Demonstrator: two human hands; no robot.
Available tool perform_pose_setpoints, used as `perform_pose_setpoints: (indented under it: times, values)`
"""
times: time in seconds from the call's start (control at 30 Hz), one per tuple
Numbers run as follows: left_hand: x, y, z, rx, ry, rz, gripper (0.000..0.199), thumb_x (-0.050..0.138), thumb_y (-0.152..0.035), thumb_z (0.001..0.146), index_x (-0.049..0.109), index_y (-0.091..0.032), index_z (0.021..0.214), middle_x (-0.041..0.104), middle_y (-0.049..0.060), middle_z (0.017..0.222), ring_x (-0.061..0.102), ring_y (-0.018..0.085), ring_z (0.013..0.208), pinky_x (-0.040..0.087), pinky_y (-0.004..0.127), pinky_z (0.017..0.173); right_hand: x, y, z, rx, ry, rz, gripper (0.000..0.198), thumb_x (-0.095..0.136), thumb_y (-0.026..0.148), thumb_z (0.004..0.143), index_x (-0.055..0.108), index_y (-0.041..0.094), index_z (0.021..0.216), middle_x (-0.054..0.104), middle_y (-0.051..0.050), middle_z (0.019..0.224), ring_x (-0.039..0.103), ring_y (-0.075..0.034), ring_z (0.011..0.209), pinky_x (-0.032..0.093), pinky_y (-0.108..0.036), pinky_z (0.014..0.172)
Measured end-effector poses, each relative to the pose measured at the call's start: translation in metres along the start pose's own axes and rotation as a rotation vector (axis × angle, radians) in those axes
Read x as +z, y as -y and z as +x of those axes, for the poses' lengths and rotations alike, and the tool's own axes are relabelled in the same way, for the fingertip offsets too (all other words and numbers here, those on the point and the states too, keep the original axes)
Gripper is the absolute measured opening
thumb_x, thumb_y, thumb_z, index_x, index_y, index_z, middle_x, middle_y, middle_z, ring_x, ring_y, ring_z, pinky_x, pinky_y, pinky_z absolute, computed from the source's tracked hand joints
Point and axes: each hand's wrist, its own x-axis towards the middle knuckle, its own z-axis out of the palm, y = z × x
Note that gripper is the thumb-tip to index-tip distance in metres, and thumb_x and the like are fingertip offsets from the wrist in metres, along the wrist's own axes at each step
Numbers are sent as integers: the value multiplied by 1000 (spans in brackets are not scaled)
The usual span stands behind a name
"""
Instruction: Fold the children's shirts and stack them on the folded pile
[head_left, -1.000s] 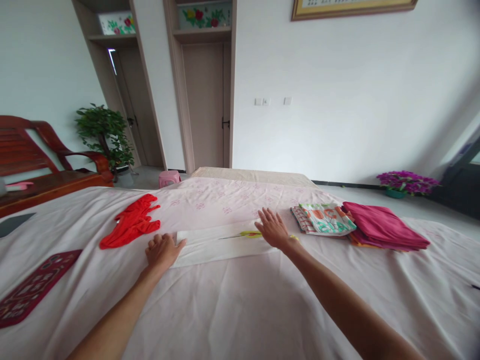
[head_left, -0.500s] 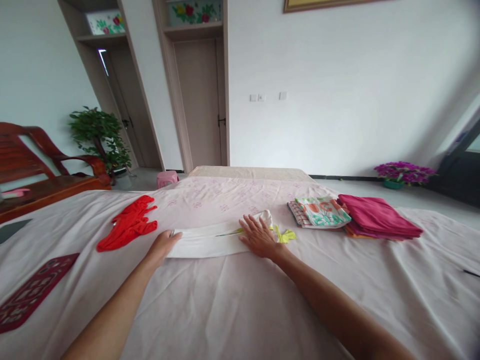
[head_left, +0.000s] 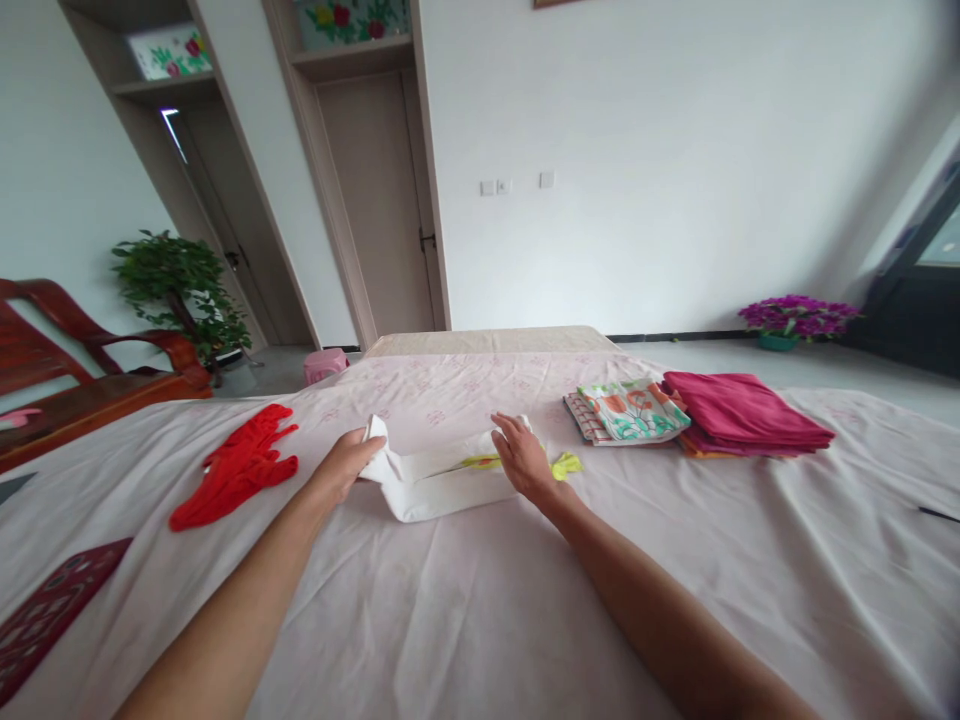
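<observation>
A white garment [head_left: 450, 490] with yellow trim lies in a long folded strip in front of me. Its left end is lifted off the sheet, pinched by my left hand [head_left: 346, 464]. Over the right end is my right hand [head_left: 523, 458], fingers spread; whether it touches the cloth I cannot tell. A yellow bit of cloth [head_left: 565, 465] sticks out just right of that hand. To the left of the garment lies a crumpled red garment [head_left: 238, 470] with thin straps.
Folded patterned cloth [head_left: 637, 410] and a stack of magenta cloth [head_left: 746, 412] sit at the right on the pale sheet [head_left: 465, 620]. A dark red patterned panel [head_left: 60, 610] lies at the left. Beyond stand a wooden bench [head_left: 142, 370], a pink stool [head_left: 326, 364] and purple flowers [head_left: 799, 315].
My left hand has raised the white garment's left end and brought it rightward, bending the strip. The right hand's fingers have lifted from lying flat. The view has shifted slightly.
</observation>
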Motion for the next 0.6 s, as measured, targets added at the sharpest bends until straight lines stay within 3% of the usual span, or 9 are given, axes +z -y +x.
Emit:
perform_pose_setpoints:
  times: [0.13,0.33,0.6]
  values:
    - [45,-12,11,6,66,51,18,57,-30,73,58,-16,83,60,-1,64,59,15,58,45,22,49,-7,-11,1,32,-115,40,46,31,30,99,49,19,139,55,-10,138,50,-23,126,40,-39,106]
    - [107,-1,24,-9,87,95,13,60,-24,73,60,-16,83,57,-1,58,58,15,56,46,22,49,-9,-25,-1,59,-140,17,47,36,21,93,50,19,138,57,-10,135,51,-23,123,40,-38,105]
    - [139,15,24,-34,176,58,28,61,-34,79,62,-14,99,63,1,65,61,14,53,47,22,49,-6,-32,-4,75,-119,-37,50,42,15,87,53,19,135,58,-8,135,52,-24,121,39,-37,105]
